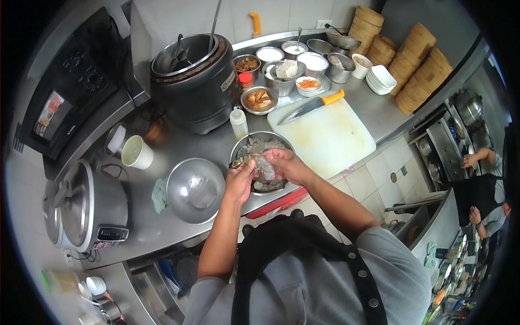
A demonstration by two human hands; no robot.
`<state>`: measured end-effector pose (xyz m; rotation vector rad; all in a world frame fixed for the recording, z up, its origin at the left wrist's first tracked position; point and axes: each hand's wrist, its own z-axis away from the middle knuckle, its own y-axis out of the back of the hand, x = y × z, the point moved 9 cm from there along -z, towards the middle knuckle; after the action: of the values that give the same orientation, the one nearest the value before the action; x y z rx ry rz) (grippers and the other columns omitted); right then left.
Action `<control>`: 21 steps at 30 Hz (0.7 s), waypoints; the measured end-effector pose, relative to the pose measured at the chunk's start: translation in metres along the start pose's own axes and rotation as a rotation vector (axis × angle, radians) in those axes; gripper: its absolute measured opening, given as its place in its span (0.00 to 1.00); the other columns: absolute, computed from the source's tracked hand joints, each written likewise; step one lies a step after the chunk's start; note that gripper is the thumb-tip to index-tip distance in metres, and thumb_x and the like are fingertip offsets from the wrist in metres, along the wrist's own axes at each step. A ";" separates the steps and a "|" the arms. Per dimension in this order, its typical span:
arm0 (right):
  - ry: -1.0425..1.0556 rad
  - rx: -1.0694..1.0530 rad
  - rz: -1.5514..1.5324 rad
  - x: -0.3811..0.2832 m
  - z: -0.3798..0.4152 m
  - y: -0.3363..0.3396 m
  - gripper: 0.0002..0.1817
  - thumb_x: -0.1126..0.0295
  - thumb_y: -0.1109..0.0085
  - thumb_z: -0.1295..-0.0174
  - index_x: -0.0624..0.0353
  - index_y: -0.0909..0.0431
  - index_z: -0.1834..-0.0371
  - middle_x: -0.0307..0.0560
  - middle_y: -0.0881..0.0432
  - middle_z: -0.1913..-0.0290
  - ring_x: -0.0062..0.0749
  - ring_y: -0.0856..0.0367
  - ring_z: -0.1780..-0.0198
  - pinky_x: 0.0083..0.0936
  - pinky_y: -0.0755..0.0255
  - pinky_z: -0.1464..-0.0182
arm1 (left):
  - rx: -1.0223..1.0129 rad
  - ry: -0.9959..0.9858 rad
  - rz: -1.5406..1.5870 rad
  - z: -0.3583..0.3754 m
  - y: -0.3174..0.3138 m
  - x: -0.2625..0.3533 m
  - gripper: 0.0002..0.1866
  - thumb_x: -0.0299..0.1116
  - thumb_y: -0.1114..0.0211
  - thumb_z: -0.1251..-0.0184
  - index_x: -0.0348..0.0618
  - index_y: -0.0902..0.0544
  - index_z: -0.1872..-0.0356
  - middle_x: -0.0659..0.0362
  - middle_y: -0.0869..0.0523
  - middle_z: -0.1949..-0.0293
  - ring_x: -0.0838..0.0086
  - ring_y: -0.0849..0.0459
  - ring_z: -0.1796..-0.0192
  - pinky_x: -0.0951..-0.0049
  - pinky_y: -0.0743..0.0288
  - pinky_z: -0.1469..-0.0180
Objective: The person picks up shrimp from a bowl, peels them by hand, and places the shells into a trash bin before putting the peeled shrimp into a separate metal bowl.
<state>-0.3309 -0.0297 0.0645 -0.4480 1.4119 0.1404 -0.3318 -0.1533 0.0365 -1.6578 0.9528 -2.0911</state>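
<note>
Both hands meet over a metal bowl (291,143) that holds several raw grey shrimp (269,185). Pinched between my fingers is a translucent raw shrimp (264,169). My left hand (240,177) is closed on one end of it, at the bowl's left side. From the right, my right hand (288,164) grips the shrimp with thumb and fingers. Part of the shrimp is covered by the fingers. Left of the hands sits a wide shiny metal bowl (184,181). A squeeze bottle (239,123) stands just behind the shrimp bowl.
A white cutting board (336,135) with a yellow-handled knife (311,108) lies to the right. Behind are a large black pot (195,97), food containers (313,62) and bamboo steamers (414,51). A rice cooker (95,206) stands left. Another person (479,197) works at far right.
</note>
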 end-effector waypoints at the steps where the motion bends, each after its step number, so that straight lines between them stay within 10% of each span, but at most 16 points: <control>1: -0.050 -0.030 -0.127 0.008 0.000 -0.002 0.16 0.60 0.50 0.28 0.60 0.25 0.48 0.35 0.19 0.68 0.16 0.26 0.76 0.15 0.35 0.78 | -0.052 -0.014 0.026 0.001 -0.006 0.003 0.12 0.32 0.35 0.32 0.40 0.18 0.51 0.62 0.14 0.59 0.79 0.19 0.59 0.76 0.27 0.59; 4: -0.098 -0.068 -0.325 0.012 0.004 -0.015 0.14 0.61 0.48 0.28 0.60 0.23 0.51 0.35 0.19 0.69 0.16 0.25 0.76 0.16 0.35 0.78 | -0.136 -0.015 0.050 0.004 -0.014 0.004 0.14 0.34 0.35 0.33 0.37 0.21 0.51 0.56 0.15 0.56 0.68 0.17 0.54 0.66 0.21 0.50; 9: -0.107 -0.034 -0.479 0.003 0.009 -0.016 0.12 0.62 0.47 0.29 0.59 0.22 0.53 0.36 0.19 0.68 0.18 0.23 0.76 0.16 0.34 0.78 | -0.129 -0.010 -0.010 0.003 -0.007 0.015 0.14 0.34 0.34 0.33 0.39 0.19 0.50 0.61 0.14 0.59 0.78 0.19 0.57 0.75 0.25 0.54; 12: -0.054 -0.114 -0.075 0.008 0.004 -0.015 0.13 0.63 0.45 0.31 0.59 0.24 0.50 0.38 0.18 0.66 0.21 0.22 0.77 0.16 0.32 0.78 | -0.134 -0.006 -0.088 0.004 0.000 0.013 0.15 0.34 0.34 0.34 0.38 0.19 0.50 0.61 0.15 0.59 0.77 0.18 0.55 0.75 0.25 0.51; 21: -0.094 -0.141 -0.465 0.019 0.008 -0.035 0.10 0.66 0.45 0.31 0.59 0.25 0.53 0.39 0.18 0.69 0.23 0.19 0.73 0.18 0.29 0.75 | -0.114 -0.018 -0.089 0.009 -0.008 0.018 0.14 0.34 0.34 0.33 0.39 0.20 0.51 0.58 0.15 0.58 0.73 0.16 0.58 0.71 0.21 0.55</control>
<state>-0.3080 -0.0619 0.0549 -0.8623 1.1770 -0.1162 -0.3268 -0.1612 0.0558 -1.8037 1.0280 -2.1100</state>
